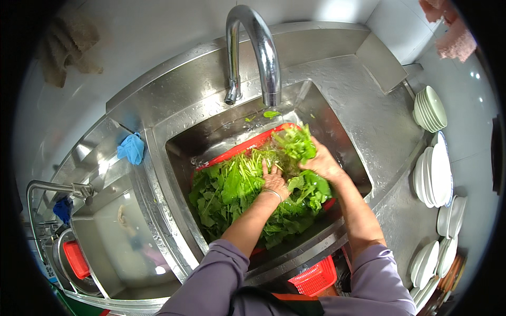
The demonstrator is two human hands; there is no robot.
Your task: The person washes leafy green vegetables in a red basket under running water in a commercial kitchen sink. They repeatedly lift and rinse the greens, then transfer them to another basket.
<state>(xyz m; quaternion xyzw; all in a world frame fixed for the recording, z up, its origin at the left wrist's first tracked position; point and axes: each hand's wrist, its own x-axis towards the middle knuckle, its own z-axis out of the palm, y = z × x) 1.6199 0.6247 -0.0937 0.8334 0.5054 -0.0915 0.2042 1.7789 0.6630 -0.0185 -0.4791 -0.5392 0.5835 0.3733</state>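
Observation:
In a stainless steel sink (342,154), a red plastic basket (245,145) is heaped with leafy green vegetables (221,193). My left hand (275,182), with a bracelet at the wrist, rests on the greens with fingers spread; whether it grips any stems is unclear. To its right, my right hand (322,160) is closed around a bunch of green stems (296,143), slightly blurred, near the basket's upper right edge. Water lies about the basket. The chrome faucet (271,71) arches over the sink's far side, its spout above the bunch. A loose leaf (272,114) lies under the spout.
A second sink (126,221) at the left holds cloudy water, with a blue cloth (132,148) on its rim. Stacked white bowls (431,110) and plates (429,177) line the right counter. Below the sink's front edge is another red basket (316,276).

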